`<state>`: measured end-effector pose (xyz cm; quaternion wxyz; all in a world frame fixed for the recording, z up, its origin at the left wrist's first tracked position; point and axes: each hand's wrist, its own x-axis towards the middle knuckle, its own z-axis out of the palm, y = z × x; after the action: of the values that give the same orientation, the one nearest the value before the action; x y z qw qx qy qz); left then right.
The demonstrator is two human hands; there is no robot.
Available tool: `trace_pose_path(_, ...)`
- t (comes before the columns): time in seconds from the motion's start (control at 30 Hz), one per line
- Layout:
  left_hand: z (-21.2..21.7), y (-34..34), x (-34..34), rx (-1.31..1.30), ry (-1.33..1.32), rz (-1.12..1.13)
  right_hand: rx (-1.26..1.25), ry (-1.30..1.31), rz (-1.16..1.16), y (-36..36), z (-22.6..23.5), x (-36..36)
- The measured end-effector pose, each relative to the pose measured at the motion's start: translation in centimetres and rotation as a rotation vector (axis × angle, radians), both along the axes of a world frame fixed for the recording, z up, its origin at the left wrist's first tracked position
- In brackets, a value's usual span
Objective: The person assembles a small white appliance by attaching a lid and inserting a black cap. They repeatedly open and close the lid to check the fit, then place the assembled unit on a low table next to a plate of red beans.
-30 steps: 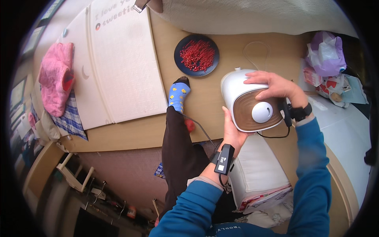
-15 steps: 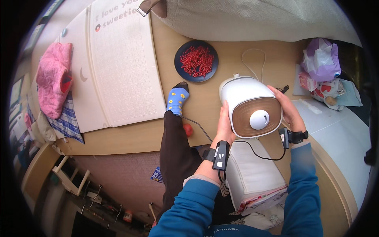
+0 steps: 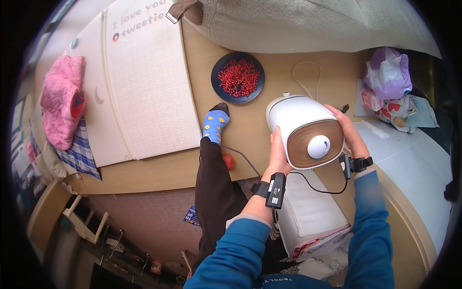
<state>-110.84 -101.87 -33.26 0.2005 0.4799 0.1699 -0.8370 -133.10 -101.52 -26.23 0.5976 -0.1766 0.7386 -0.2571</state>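
Note:
Between my two hands is a rounded white appliance [image 3: 301, 113] with a brown front panel and a white round knob [image 3: 318, 146]. My left hand [image 3: 277, 153] presses against its left side, fingers along the shell. On the opposite side my right hand [image 3: 350, 132] wraps the upper right edge. Both palms lie on the shell, and the knob faces up toward me. A white cord [image 3: 319, 79] loops on the wooden surface behind it, and a black plug [image 3: 344, 108] lies by my right fingers. Whether the appliance rests on the surface or is lifted, I cannot tell.
A dark plate [image 3: 217, 86] of red berries [image 3: 238, 78] sits behind my blue-socked foot [image 3: 215, 125]. At left are a folded pale mat [image 3: 149, 91] and pink clothing [image 3: 62, 103]. Bags [image 3: 389, 74] lie far right. A white box-shaped package [image 3: 313, 209] is below the appliance.
The appliance has turned slightly and its knob has shifted a little right, with both hands still on it. The view has moved slightly.

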Motion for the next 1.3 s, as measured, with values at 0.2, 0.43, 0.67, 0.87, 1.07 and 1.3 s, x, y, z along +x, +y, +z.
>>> trace_pose_path(0.2, -0.4, -1.5, 1.1, 0.019, 0.105, -0.015, 0.132, -0.277, -0.374, 0.7, -1.2, 0.1)
trace_pose_path(0.43, -1.7, -1.8, 1.5, 0.039, 0.128, -0.099, 0.165, -0.386, -0.38, 2.3, -2.0, -0.3)
trace_pose_path(0.67, 0.8, 0.9, 4.7, 0.037, 0.195, -0.234, 0.01, -0.19, -0.329, 8.7, 1.3, 1.7)
trace_pose_path(0.87, 6.3, 0.5, 7.3, -0.145, 0.424, -0.166, -0.398, -0.06, -0.193, 12.4, 9.9, 5.4)
trace_pose_path(1.07, 15.0, 0.4, 9.2, -0.778, 0.126, -0.409, -0.321, -0.179, -0.476, 16.8, 14.9, 10.3)
trace_pose_path(1.3, 16.1, 1.6, 10.8, -0.786, 0.226, -0.548, -0.187, -0.111, -0.477, 21.3, 13.9, 10.4)
